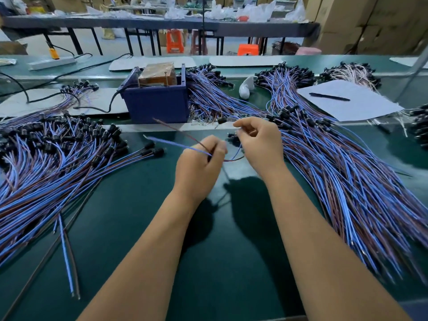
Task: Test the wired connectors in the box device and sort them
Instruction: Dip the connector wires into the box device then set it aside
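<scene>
Green bench [143, 228], blue box device [157, 103] with brown block [158, 74] inside, both hands' fingers [217, 147] pinching one wired connector [176, 144]

No text, label, brand, number or sign can be read anywhere in view. The sheet of paper [347, 101] on the table [143, 228] shows a blank face, and the blue box [157, 103] bears no legible marking. The cardboard cartons [370, 22] in the background are too blurred for any print to be made out.
</scene>
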`<state>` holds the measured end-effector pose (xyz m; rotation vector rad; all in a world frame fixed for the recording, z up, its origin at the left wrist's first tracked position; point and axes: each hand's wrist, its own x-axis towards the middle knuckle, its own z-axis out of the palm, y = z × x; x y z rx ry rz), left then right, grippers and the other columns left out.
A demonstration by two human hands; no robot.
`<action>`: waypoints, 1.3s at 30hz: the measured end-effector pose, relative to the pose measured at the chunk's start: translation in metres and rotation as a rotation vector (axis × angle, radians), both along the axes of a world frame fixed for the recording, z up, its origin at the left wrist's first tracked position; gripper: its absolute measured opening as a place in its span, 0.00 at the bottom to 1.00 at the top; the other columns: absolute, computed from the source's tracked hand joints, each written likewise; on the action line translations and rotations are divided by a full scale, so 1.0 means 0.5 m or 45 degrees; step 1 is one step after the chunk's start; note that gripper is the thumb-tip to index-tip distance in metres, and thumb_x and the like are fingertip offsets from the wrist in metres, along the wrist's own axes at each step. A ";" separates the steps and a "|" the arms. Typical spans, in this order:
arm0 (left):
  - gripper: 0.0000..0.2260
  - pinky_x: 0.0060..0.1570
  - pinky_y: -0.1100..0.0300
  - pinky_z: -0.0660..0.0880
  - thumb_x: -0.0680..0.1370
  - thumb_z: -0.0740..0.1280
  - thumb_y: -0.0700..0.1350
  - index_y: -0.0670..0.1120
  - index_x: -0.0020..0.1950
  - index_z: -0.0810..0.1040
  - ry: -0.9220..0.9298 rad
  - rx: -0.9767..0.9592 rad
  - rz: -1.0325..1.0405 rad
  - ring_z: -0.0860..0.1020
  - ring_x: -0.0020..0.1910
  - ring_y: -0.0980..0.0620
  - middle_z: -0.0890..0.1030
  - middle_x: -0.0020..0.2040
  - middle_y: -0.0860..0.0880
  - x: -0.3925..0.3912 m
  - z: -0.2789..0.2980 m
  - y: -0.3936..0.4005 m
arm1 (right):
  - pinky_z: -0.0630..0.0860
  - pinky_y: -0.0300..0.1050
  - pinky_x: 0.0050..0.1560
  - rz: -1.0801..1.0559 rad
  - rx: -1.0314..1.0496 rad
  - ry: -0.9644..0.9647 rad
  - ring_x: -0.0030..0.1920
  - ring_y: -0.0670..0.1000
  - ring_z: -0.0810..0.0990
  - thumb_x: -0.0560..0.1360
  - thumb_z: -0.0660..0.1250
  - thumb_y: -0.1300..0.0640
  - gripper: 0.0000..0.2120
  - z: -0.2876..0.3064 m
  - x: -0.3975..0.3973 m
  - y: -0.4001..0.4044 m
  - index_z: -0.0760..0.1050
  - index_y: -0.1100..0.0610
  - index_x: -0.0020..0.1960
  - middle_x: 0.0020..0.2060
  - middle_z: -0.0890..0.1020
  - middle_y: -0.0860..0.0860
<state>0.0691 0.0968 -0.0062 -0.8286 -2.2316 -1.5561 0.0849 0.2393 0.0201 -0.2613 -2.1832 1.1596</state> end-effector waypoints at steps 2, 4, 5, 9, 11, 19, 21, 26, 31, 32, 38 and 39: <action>0.08 0.36 0.54 0.72 0.78 0.65 0.46 0.46 0.42 0.80 0.245 -0.192 -0.150 0.70 0.35 0.54 0.73 0.35 0.55 0.036 0.003 0.031 | 0.72 0.39 0.38 -0.048 0.080 -0.052 0.32 0.43 0.74 0.76 0.67 0.64 0.09 0.007 0.008 0.042 0.83 0.54 0.48 0.33 0.78 0.44; 0.03 0.38 0.54 0.75 0.76 0.69 0.41 0.45 0.46 0.83 0.436 -0.346 -0.301 0.76 0.39 0.50 0.78 0.41 0.51 0.068 0.005 0.058 | 0.70 0.31 0.36 -0.092 0.168 -0.107 0.33 0.38 0.75 0.76 0.67 0.63 0.09 0.017 0.020 0.082 0.84 0.52 0.48 0.34 0.78 0.40; 0.05 0.40 0.53 0.77 0.75 0.70 0.40 0.45 0.50 0.84 0.466 -0.403 -0.381 0.79 0.44 0.47 0.81 0.46 0.49 0.084 0.006 0.070 | 0.67 0.26 0.35 -0.094 0.192 -0.135 0.32 0.35 0.75 0.76 0.67 0.63 0.09 0.022 0.028 0.102 0.84 0.52 0.47 0.34 0.78 0.38; 0.20 0.52 0.56 0.76 0.74 0.70 0.40 0.49 0.66 0.78 0.403 -0.640 -0.668 0.77 0.59 0.48 0.81 0.59 0.51 0.134 -0.003 0.101 | 0.73 0.37 0.43 -0.134 0.258 -0.340 0.40 0.43 0.79 0.75 0.66 0.64 0.12 0.033 0.060 0.176 0.82 0.48 0.45 0.41 0.84 0.48; 0.18 0.55 0.57 0.74 0.75 0.69 0.41 0.48 0.64 0.80 0.409 -0.703 -0.771 0.77 0.59 0.48 0.82 0.60 0.50 0.145 -0.010 0.108 | 0.75 0.44 0.48 -0.193 0.318 -0.476 0.47 0.52 0.80 0.76 0.64 0.65 0.13 0.033 0.072 0.201 0.83 0.49 0.47 0.46 0.85 0.52; 0.08 0.53 0.53 0.74 0.76 0.67 0.40 0.47 0.51 0.84 0.103 -0.510 -0.394 0.79 0.51 0.49 0.83 0.49 0.50 0.072 -0.003 0.073 | 0.67 0.53 0.61 -0.556 0.592 -0.636 0.60 0.63 0.70 0.75 0.61 0.58 0.12 0.030 0.067 0.155 0.82 0.51 0.53 0.58 0.76 0.59; 0.08 0.55 0.52 0.74 0.76 0.66 0.40 0.47 0.51 0.84 -0.017 -0.457 -0.158 0.78 0.50 0.48 0.81 0.51 0.50 0.036 0.002 0.048 | 0.67 0.52 0.59 -0.525 0.614 -0.562 0.59 0.62 0.70 0.76 0.61 0.56 0.12 0.028 0.047 0.113 0.82 0.51 0.54 0.57 0.77 0.59; 0.14 0.61 0.52 0.68 0.75 0.64 0.41 0.46 0.60 0.80 -0.111 -0.524 0.562 0.70 0.61 0.42 0.73 0.63 0.45 -0.042 0.001 -0.048 | 0.68 0.50 0.56 -0.197 0.600 -0.497 0.57 0.60 0.72 0.76 0.61 0.54 0.12 0.014 -0.016 -0.023 0.81 0.53 0.53 0.54 0.78 0.57; 0.20 0.63 0.49 0.65 0.76 0.63 0.43 0.47 0.69 0.73 -0.404 -0.699 0.810 0.66 0.65 0.38 0.70 0.69 0.41 -0.083 -0.006 -0.136 | 0.74 0.48 0.56 0.307 0.255 -0.542 0.56 0.56 0.77 0.76 0.62 0.57 0.09 -0.011 -0.071 -0.150 0.81 0.52 0.50 0.52 0.80 0.54; 0.20 0.63 0.49 0.65 0.76 0.63 0.43 0.47 0.69 0.73 -0.446 -0.655 0.826 0.67 0.65 0.37 0.72 0.68 0.41 -0.087 -0.008 -0.143 | 0.73 0.48 0.58 0.323 0.250 -0.618 0.57 0.56 0.76 0.76 0.62 0.55 0.09 -0.021 -0.082 -0.167 0.80 0.49 0.52 0.55 0.79 0.52; 0.23 0.67 0.48 0.64 0.77 0.61 0.45 0.49 0.73 0.69 -0.542 -0.632 0.853 0.67 0.68 0.38 0.68 0.72 0.42 -0.104 -0.011 -0.145 | 0.58 0.49 0.51 0.085 0.509 -0.629 0.59 0.56 0.69 0.76 0.62 0.49 0.09 -0.073 -0.101 -0.192 0.75 0.45 0.54 0.57 0.72 0.51; 0.22 0.67 0.48 0.63 0.79 0.59 0.46 0.49 0.74 0.68 -0.551 -0.643 0.863 0.66 0.69 0.38 0.66 0.74 0.43 -0.108 -0.011 -0.144 | 0.57 0.48 0.50 0.077 0.526 -0.586 0.58 0.56 0.69 0.76 0.62 0.49 0.08 -0.077 -0.098 -0.193 0.75 0.45 0.54 0.56 0.72 0.50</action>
